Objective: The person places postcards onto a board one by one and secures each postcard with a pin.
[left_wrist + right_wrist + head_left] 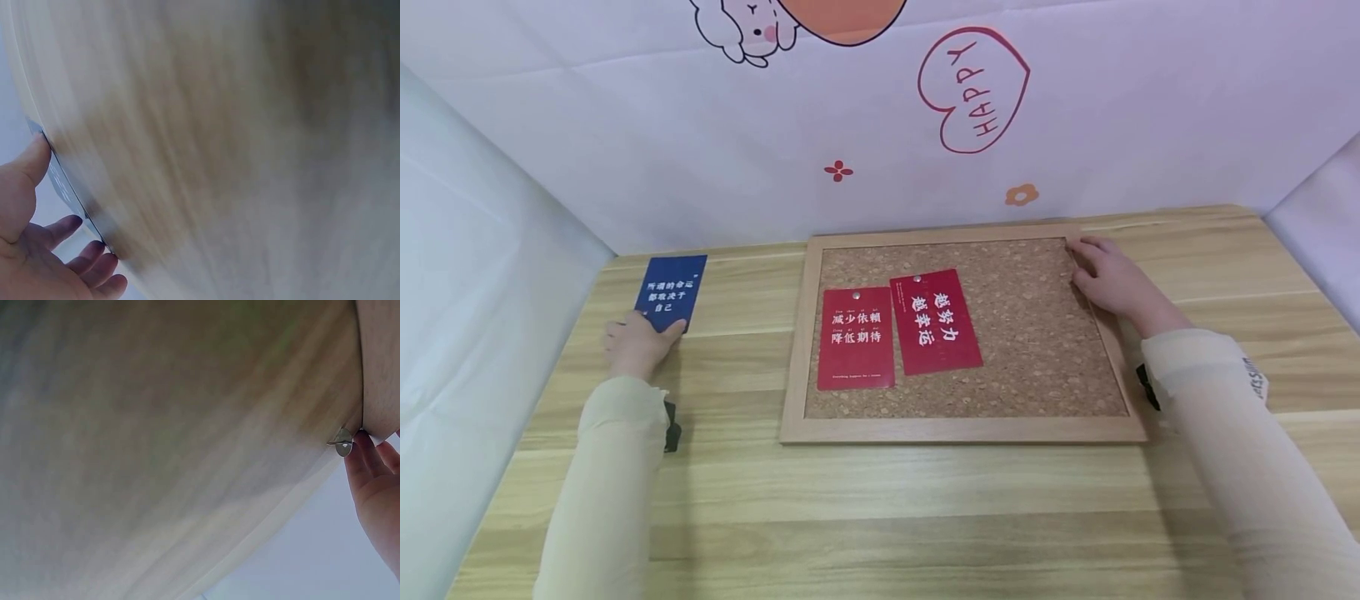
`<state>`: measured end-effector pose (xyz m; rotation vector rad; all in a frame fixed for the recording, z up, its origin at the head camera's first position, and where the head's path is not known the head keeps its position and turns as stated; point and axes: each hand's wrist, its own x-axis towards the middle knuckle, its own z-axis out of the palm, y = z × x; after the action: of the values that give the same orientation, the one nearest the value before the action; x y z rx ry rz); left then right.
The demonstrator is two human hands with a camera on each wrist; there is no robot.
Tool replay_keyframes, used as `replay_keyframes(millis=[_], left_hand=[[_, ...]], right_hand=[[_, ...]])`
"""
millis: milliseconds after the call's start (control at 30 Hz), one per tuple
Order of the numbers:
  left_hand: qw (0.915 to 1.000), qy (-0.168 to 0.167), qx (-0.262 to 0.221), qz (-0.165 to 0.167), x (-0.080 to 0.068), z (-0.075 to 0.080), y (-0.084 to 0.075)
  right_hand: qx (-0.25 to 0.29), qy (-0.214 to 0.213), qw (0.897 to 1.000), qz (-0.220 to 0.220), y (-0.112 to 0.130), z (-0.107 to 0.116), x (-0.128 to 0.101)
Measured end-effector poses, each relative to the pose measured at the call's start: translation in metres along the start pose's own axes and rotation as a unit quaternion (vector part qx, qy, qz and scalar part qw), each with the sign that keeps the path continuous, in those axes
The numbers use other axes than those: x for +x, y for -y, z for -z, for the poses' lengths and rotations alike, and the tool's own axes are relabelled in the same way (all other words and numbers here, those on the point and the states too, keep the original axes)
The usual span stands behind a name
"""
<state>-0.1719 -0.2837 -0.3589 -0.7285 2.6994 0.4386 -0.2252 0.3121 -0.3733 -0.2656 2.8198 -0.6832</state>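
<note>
At the table's far left lies a blue card (674, 279) with white Chinese writing. My left hand (638, 342) grips its near end, thumb at the right edge and fingers at the left. The left wrist view shows the same blue card (60, 182) nearly edge-on between thumb and fingers. My right hand (1105, 275) touches the upper right corner of a wood-framed cork board (962, 430), its fingers fairly straight. Close beside those fingertips is a flat round metal thumbtack (343, 444); whether they touch it I cannot tell.
Two red cards lie on the cork: an upright left card (856, 362) and a slightly tilted right card (940, 354). A metal tack head (856, 296) sits at the left card's top, another tack head (917, 278) at the right card's. A white wall (700, 150) rises behind.
</note>
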Motion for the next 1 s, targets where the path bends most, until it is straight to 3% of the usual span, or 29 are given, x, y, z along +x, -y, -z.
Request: replay_keyframes(millis=[433,700,1000], left_hand=[[0.9995,-0.026,-0.015,-0.001,0.000,0.000,0.000],[0.9996,-0.018,-0.023,-0.001,-0.002,0.000,0.001],[0.9993,-0.018,-0.033,0.008,0.011,-0.004,0.009]], right_hand=[[0.001,0.000,1.000,-0.003,0.000,-0.001,-0.001],[-0.001,0.004,1.000,-0.007,0.000,-0.002,0.000],[0.004,0.000,1.000,-0.005,0.001,0.000,0.000]])
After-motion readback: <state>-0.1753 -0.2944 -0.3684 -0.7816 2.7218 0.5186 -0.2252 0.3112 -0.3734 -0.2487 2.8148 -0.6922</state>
